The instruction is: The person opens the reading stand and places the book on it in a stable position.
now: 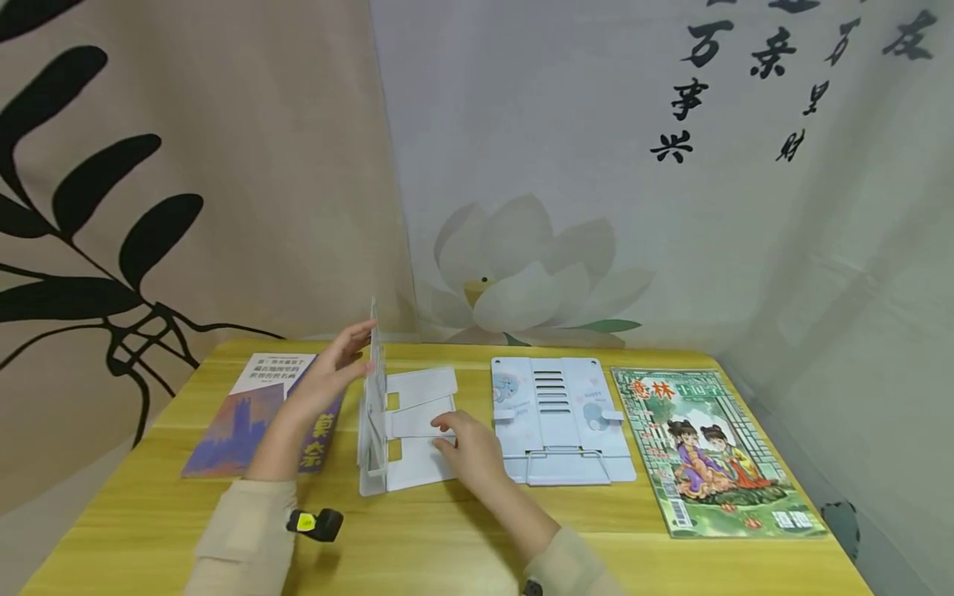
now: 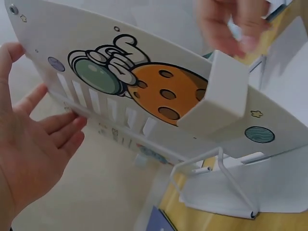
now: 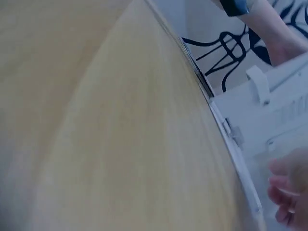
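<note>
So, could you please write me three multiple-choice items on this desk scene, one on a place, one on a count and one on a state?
1. Where does the magazine lie?
A. At the right end of the table
B. Under the purple book
C. Between the two stands

2. How many white book stands are on the table?
A. One
B. Two
C. Four

3. How is the panel of the stand being handled?
A. Flat on the table
B. Raised nearly upright
C. Folded shut under its base

Answers: 1 A, it lies right of the flat stand. 2 B, one flat, one being opened. 3 B, the left hand props the panel on edge with straight fingers while the right hand presses on the base.
</note>
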Demonstrator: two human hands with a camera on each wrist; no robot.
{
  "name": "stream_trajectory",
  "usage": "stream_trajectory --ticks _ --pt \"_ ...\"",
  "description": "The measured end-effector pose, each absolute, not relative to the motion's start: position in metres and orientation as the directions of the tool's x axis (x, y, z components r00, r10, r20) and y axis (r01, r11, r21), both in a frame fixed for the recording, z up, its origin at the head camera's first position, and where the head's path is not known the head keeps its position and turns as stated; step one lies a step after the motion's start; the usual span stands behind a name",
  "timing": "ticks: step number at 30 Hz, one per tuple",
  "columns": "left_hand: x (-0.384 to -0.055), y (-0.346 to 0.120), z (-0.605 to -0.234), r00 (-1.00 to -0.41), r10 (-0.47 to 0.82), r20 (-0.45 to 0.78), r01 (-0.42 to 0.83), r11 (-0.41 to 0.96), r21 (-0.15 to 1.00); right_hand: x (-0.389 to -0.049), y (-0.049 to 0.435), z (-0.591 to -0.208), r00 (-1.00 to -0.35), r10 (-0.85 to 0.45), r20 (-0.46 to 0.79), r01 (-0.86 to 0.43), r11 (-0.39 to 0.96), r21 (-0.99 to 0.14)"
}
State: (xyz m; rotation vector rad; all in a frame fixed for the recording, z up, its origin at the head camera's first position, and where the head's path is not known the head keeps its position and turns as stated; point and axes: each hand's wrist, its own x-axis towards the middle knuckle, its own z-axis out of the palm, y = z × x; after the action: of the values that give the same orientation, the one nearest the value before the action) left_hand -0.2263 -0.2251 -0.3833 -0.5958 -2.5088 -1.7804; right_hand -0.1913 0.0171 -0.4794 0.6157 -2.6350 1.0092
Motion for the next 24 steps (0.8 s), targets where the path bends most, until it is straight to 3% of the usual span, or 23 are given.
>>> stream_trajectory --ticks 4,24 --pt "-0.231 -0.229 -0.386 -0.922 0.321 0.217 0.305 0.257 0.917 -0.199 0.021 -0.492 -0.908 -0.297 0.295 -0.417 0.702 -0.577" --pt "-0.236 -0.236 -0.394 -0.907 0.342 0.246 0.318 0.173 0.932 -0.217 0.013 -0.503 -0.940 -0.282 0.192 -0.341 0.758 -0.557"
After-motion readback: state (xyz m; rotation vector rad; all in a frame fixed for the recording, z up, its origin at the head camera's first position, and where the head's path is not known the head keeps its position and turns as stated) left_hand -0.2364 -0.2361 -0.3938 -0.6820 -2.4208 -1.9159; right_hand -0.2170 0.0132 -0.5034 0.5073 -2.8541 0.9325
